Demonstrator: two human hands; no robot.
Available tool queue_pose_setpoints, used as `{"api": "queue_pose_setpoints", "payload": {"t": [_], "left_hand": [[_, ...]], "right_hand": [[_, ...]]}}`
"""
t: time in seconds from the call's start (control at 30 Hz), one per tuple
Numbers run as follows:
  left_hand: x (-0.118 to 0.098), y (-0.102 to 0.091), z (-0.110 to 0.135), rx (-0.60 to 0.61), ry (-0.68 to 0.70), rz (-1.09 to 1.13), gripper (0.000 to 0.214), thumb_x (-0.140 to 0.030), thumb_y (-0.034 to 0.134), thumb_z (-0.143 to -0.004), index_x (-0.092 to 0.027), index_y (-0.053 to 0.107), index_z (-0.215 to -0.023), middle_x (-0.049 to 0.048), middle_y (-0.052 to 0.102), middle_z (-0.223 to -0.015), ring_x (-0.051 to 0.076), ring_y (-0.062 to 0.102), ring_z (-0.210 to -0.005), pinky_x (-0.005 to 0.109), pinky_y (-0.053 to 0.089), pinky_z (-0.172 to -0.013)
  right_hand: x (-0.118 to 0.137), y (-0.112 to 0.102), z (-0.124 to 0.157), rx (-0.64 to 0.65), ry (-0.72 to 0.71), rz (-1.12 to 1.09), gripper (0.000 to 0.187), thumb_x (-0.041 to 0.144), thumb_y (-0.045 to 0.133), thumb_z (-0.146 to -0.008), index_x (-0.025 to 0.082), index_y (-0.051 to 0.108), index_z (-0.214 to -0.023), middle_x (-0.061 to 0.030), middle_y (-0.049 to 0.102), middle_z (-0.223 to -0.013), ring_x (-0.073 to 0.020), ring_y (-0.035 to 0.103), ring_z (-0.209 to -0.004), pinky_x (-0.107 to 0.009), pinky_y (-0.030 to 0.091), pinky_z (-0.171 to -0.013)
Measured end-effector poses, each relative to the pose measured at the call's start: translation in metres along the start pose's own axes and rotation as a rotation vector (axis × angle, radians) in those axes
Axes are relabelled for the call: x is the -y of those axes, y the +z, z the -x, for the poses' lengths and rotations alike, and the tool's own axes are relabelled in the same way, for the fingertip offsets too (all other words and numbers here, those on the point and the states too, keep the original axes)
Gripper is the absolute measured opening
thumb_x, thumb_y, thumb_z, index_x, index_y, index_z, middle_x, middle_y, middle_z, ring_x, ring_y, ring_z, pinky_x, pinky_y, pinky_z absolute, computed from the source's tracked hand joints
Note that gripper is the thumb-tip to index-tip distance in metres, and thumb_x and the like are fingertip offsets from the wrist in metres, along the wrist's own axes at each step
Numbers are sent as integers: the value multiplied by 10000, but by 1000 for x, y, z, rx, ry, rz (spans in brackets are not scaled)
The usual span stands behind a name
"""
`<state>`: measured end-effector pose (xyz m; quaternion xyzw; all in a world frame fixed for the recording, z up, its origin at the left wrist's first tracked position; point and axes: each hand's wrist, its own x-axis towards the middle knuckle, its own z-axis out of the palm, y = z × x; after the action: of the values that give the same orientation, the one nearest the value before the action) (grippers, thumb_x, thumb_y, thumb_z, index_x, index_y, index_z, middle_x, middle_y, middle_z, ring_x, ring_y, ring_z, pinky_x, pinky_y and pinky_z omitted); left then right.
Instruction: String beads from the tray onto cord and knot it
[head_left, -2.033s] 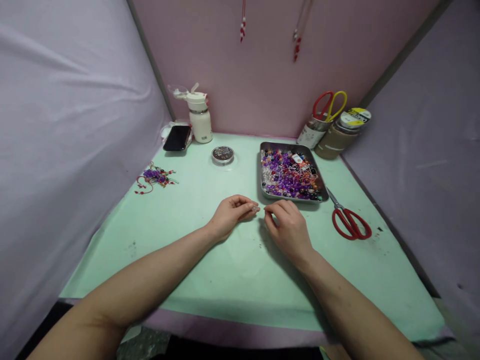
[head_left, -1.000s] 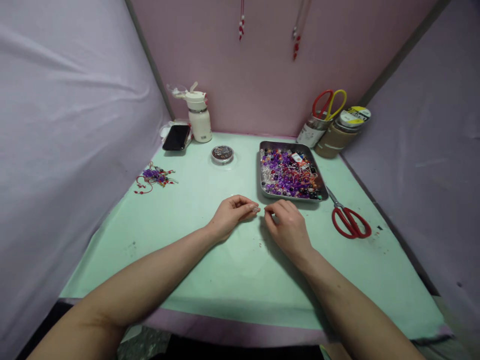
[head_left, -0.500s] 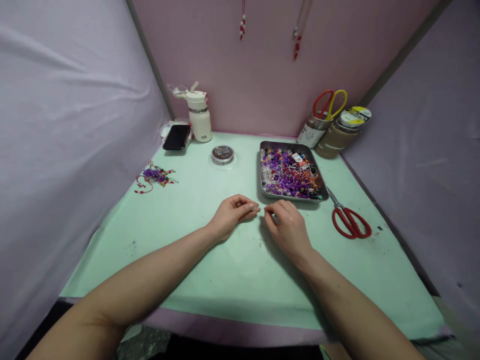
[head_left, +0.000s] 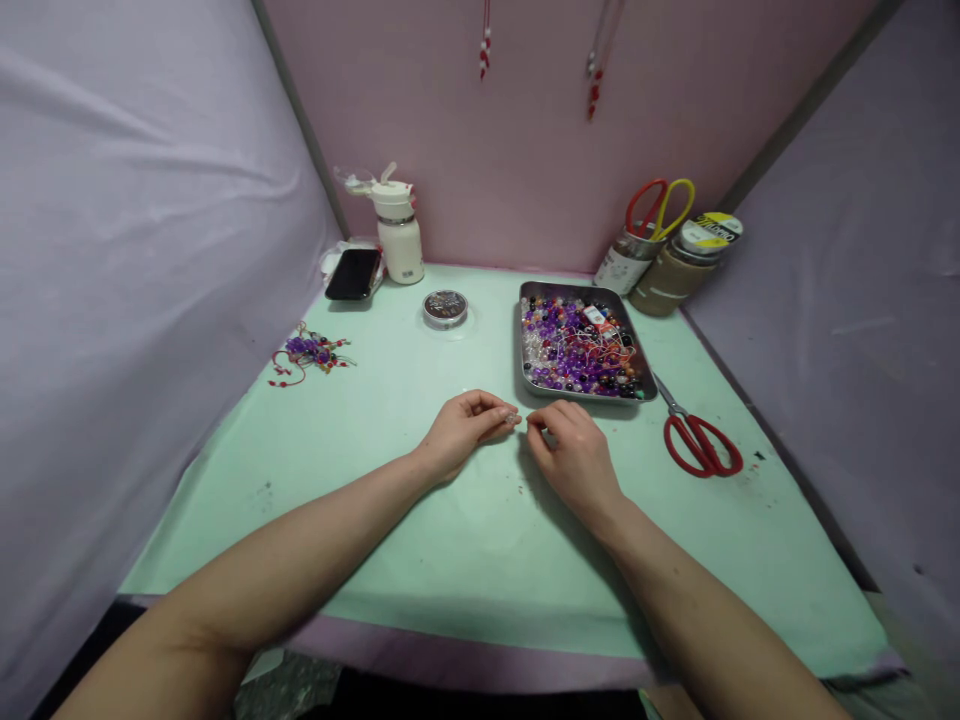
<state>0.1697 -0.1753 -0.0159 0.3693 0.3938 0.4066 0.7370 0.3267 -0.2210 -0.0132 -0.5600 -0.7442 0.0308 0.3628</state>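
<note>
Over the middle of the table, my left hand (head_left: 469,430) pinches small clear beads (head_left: 511,418) between thumb and fingers. Just to its right, my right hand (head_left: 571,447) is closed in a pinch, its fingertips a little apart from the beads. Whatever sits in that right pinch is too small to make out. Right behind my right hand stands a metal tray (head_left: 583,397) full of purple, clear, orange and black beads, with white thread and a small white tag on top.
Red-handled scissors (head_left: 702,444) lie right of the tray. At the back stand a cup with scissors (head_left: 624,265), a brown jar (head_left: 670,280), a round spool (head_left: 445,308), a white bottle (head_left: 402,240) and a phone (head_left: 354,275). Beaded cords (head_left: 311,352) lie at left.
My right hand has shifted very slightly left, toward the beads in my left hand. My left hand stays nearly still.
</note>
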Motion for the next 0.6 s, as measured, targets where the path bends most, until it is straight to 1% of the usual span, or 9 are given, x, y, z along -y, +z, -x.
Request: {"api": "queue_pose_setpoints", "payload": {"t": [0.13, 0.23, 0.37, 0.5, 0.6], "left_hand": [[0, -1, 0, 24, 10, -41, 244, -265, 792, -645, -110, 664, -782, 82, 702, -845, 153, 655, -837, 362, 481, -898], [1, -1, -1, 48, 47, -110, 265, -227, 805, -615, -120, 680, -822, 74, 702, -864, 138, 642, -812, 333, 477, -868], [3, -2, -2, 29, 74, -146, 261, -228, 804, -609, -124, 672, -810, 64, 695, -855, 136, 632, -814, 325, 472, -856], [4, -3, -2, 26, 89, -189, 251, -240, 787, -632, -124, 670, -821, 67, 693, -855, 142, 628, -816, 331, 473, -850], [4, -4, -1, 35, 102, -216, 240, -243, 777, -645, -124, 668, -822, 72, 694, -851, 147, 629, -811, 330, 478, -837]], "right_hand": [[0, 0, 0, 4, 10, -16, 149, 147, 502, -862, 191, 585, -747, -43, 575, -724, -183, 498, -717, -319, 396, -669], [0, 0, 0, 5, 11, -22, 133, 159, 512, -864, 190, 591, -761, -44, 583, -738, -185, 504, -725, -320, 401, -673], [0, 0, 0, 19, 30, -47, 116, 176, 517, -872, 186, 608, -800, -52, 608, -785, -194, 527, -770, -330, 418, -708], [0, 0, 1, 40, 59, -135, 128, 185, 508, -882, 193, 629, -841, -56, 631, -832, -192, 563, -796, -328, 437, -720], [0, 0, 1, 52, 116, -235, 131, 201, 514, -884, 198, 642, -857, -45, 649, -839, -174, 584, -769, -307, 447, -696]]}}
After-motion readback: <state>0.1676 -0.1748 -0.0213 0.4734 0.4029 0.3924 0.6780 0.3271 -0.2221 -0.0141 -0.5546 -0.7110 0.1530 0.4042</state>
